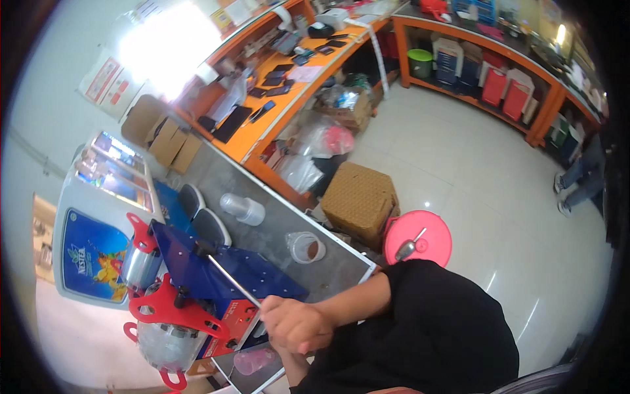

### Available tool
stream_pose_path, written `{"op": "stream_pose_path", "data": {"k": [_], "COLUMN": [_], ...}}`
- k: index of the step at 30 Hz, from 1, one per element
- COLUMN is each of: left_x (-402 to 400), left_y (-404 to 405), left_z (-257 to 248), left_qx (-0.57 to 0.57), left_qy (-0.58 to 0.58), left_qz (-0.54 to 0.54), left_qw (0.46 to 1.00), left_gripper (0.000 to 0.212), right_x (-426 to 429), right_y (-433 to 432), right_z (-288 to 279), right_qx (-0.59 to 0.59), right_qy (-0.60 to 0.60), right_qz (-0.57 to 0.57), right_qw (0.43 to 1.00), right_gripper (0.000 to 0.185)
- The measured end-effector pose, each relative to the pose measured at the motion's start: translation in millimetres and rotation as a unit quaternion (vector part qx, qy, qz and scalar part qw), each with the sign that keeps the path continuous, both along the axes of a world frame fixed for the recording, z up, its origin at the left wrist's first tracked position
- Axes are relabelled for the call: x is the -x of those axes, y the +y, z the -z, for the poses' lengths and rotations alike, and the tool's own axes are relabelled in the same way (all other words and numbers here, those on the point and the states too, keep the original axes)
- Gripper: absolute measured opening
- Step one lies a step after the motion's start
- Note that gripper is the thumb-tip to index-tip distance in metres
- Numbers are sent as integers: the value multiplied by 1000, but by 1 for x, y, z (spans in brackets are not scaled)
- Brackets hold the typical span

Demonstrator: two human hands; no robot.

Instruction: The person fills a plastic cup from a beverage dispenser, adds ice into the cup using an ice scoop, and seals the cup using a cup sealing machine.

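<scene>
My right hand is closed around the end of a metal lever on a blue and red cup sealing machine. My left forearm reaches in just below it; the right hand covers most of the left hand, so its grip is hidden. Rolls of clear sealing film sit in red holders on the machine's far side. On the grey counter stands a clear plastic cup with brown contents. Stacked clear cups lie near it. A pink translucent cup is beside the machine.
A Nestea drink dispenser stands behind the machine. Right of the counter are a woven-pattern brown box and a pink lidded container with a metal scoop on top. Several phones lie on an orange desk. A person's legs show far right.
</scene>
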State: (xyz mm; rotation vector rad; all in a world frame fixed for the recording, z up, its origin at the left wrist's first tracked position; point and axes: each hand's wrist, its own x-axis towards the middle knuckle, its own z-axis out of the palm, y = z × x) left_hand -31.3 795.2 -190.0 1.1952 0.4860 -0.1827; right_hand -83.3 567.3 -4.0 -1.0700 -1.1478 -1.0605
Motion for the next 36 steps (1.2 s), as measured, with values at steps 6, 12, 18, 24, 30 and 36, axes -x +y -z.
{"op": "stream_pose_path", "data": {"k": [6,12,18,24,30,36], "left_x": [-1,0,8,15,39,72], "left_y": [-11,1,-10,-12,-6,7], "left_z": [-7,9,-4,1,1,-8], "left_qx": [0,83,111,123,131,130], "left_qy": [-9,-64,-50,-59,-59,-64], "left_qz": [24,34,6,-3,54,125], "left_qw": [1000,994,993,991,988,982], "left_gripper": [47,47,36,36,30,32], "right_x": [-19,-126,-244,-153,-49,-1], "right_y": [1,18,9,-11,-35,-39], "right_z": [-81,-195,-222,-202,-93,-3], "right_qx": [-27,-56,141,181,65,69], "right_qy": [59,215,232,124,324,542], "right_qz": [26,-2,333,467,92,-145], "right_qw": [998,975,903,857,939,825], "right_gripper": [33,28,25,17,40,39]}}
